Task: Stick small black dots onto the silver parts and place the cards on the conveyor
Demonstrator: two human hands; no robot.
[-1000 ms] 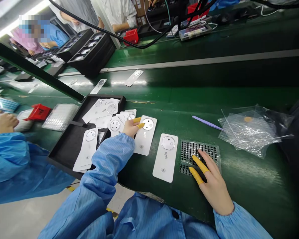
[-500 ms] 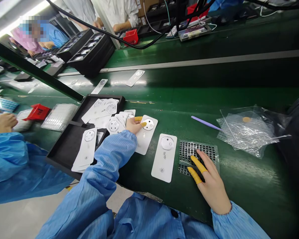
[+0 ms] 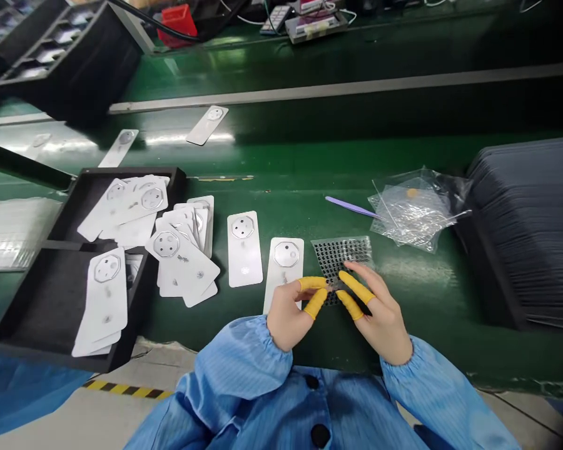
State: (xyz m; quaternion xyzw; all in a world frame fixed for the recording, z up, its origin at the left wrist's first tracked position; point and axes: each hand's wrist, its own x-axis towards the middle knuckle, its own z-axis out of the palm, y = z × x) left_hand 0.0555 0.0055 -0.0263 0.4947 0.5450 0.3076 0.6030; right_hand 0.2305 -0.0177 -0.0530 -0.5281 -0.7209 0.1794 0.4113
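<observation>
A clear sheet of small black dots (image 3: 326, 253) lies on the green bench in front of me. My left hand (image 3: 291, 315), with yellow finger cots on thumb and forefinger, pinches at the sheet's lower left part. Over the sheet's lower right rests my right hand (image 3: 380, 312), its fingers apart and two of them in yellow cots. Partly behind my left hand lies a white card (image 3: 285, 253) with a round silver disc near its top. Another white card (image 3: 244, 256) with dark spots in its disc is further left.
On the left, black trays (image 3: 37, 300) hold white cards, beside a pile of loose cards (image 3: 182, 265). Purple tweezers (image 3: 349, 205) lie by clear plastic sheets (image 3: 413, 215). Stacked dark trays (image 3: 535, 231) stand at the right. Two cards lie further back, one this card (image 3: 206, 126).
My left hand has let go of a white card, now flat on the bench, and moved right to the dotted sheet. My right hand stays at the sheet. The view has swung right.
</observation>
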